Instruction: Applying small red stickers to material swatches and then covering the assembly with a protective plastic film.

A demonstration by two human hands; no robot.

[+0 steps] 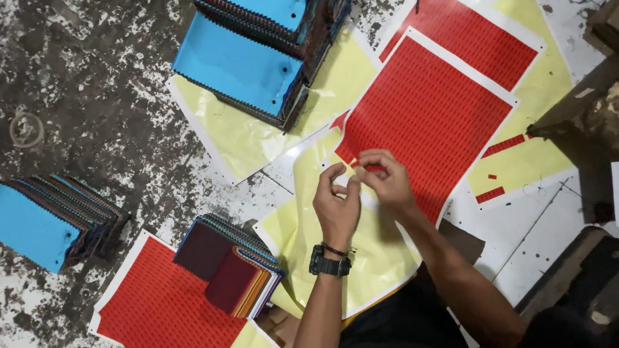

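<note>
My left hand (336, 201), with a black watch on its wrist, is raised over a pale yellow backing sheet (307, 234), thumb and fingers curled close together. My right hand (384, 177) pinches a small red sticker at the lower left corner of a red sticker sheet (431, 115). The fingertips of both hands nearly meet. Whether the left hand grips anything is unclear.
Blue-topped stacks of fabric swatches stand at the top (267, 36) and at the left (37, 220). A maroon swatch stack (232, 266) rests beside another red sticker sheet (161, 314). More red (472, 29) and yellow sheets lie on the stained floor. Dark wooden furniture (602, 111) stands on the right.
</note>
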